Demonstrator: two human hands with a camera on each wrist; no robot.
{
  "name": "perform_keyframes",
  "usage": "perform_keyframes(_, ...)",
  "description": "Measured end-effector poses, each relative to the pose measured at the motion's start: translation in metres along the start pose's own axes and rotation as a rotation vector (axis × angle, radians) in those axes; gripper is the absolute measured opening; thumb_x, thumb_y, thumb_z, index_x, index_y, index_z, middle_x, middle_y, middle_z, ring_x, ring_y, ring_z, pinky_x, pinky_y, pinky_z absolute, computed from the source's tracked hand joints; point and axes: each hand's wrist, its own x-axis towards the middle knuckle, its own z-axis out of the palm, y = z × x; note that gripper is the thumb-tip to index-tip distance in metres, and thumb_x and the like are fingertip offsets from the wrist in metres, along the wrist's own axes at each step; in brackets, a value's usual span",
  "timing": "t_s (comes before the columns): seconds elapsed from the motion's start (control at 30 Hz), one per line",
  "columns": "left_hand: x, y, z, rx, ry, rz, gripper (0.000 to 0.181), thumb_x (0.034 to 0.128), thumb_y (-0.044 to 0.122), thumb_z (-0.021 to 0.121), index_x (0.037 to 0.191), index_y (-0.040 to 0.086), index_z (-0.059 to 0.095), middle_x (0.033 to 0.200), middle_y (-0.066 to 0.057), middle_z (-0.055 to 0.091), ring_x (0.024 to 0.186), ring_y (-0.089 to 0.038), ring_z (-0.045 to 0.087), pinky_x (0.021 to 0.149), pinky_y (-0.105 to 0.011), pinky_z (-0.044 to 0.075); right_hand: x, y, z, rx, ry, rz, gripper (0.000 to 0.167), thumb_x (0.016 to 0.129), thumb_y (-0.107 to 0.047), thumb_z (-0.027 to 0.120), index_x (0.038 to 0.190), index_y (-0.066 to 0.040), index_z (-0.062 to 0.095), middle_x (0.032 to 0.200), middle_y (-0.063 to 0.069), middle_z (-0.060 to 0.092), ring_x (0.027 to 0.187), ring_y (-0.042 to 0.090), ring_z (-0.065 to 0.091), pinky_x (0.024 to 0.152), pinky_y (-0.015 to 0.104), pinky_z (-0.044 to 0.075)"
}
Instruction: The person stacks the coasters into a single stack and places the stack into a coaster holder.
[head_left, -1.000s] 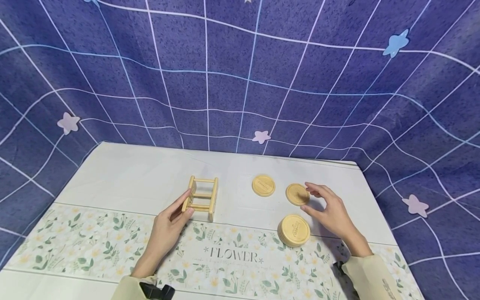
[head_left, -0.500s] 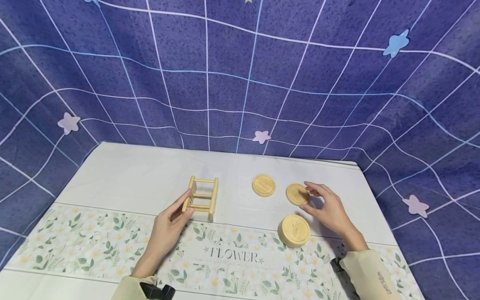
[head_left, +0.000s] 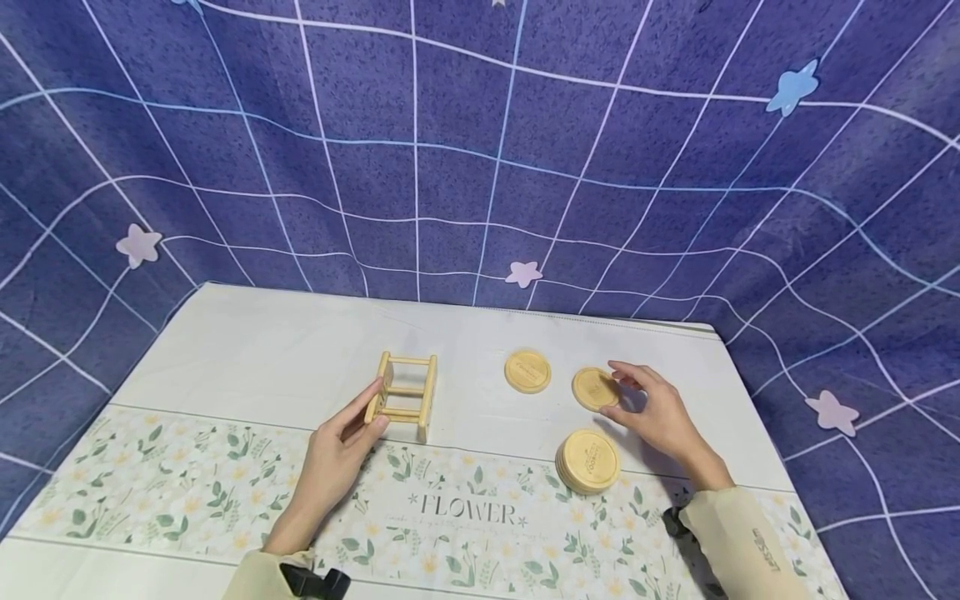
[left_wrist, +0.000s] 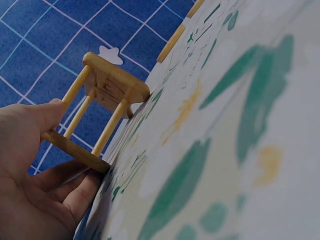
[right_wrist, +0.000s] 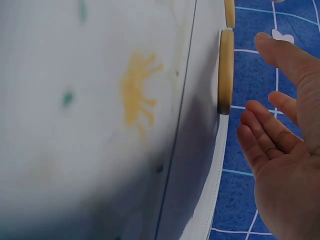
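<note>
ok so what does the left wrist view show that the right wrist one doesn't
Only the left wrist view: the left hand gripping the rack. Only the right wrist view: the right hand, with nothing in its grip. Both: the floral cloth, the blue backdrop, a pale star and wooden discs seen edge-on.

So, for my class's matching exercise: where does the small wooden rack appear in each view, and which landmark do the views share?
Head: wooden rack left of centre, below mid-height, held by the left hand.
Left wrist: left of centre, near mid-height, held at one end.
Right wrist: not in it.
Shared landmark: the blue grid backdrop, in all three.
</note>
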Motion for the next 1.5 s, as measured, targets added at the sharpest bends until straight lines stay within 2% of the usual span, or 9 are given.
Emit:
perform_keyframes(0.17,0.000,0.000,0.000,-0.001,-0.002,-0.003,0.059,0.1115,0.027,0.072,0.167,0.023,0.053,0.170,-0.016,0.049,0.147,-0.040,0.059,0.107,-0.007,0.049,0.004,0.004,0.001,-0.002,-0.035,0.020,0.078,0.080,-0.008,0.102,0.148,0.002,0.066,0.121,0.017,0.075,0.108,0.038,0.072,0.097,0.059,0.062)
perform_keyframes(0.4,0.001,0.001,0.000,0.005,-0.002,-0.001,0.059,0.1116,0.028,0.072,0.167,0.022,0.053,0.170,-0.015,0.050,0.146,-0.040,0.059,0.106,-0.006,0.048,0.007,0.009,0.000,-0.001,-0.089,0.071,0.078,0.083,-0.009,0.100,0.151,0.001,0.064,0.126,0.018,0.073,0.114,0.040,0.071,0.103,0.060,0.061)
perform_keyframes(0.8,0.001,-0.001,-0.001,0.011,0.000,0.010,0.058,0.1117,0.027,0.072,0.167,0.020,0.054,0.170,-0.015,0.050,0.145,-0.040,0.060,0.106,-0.007,0.049,0.014,0.013,0.003,0.000,-0.136,0.067,0.084,0.081,-0.013,0.102,0.153,0.003,0.062,0.127,0.020,0.073,0.118,0.041,0.071,0.109,0.059,0.060)
perform_keyframes(1.5,0.001,0.000,-0.001,0.015,0.001,0.005,0.059,0.1113,0.027,0.073,0.167,0.022,0.054,0.169,-0.017,0.050,0.144,-0.040,0.061,0.105,-0.006,0.049,0.017,0.016,0.004,0.007,-0.161,0.064,0.093,0.077,-0.014,0.105,0.155,0.006,0.059,0.131,0.022,0.073,0.122,0.042,0.071,0.112,0.059,0.058)
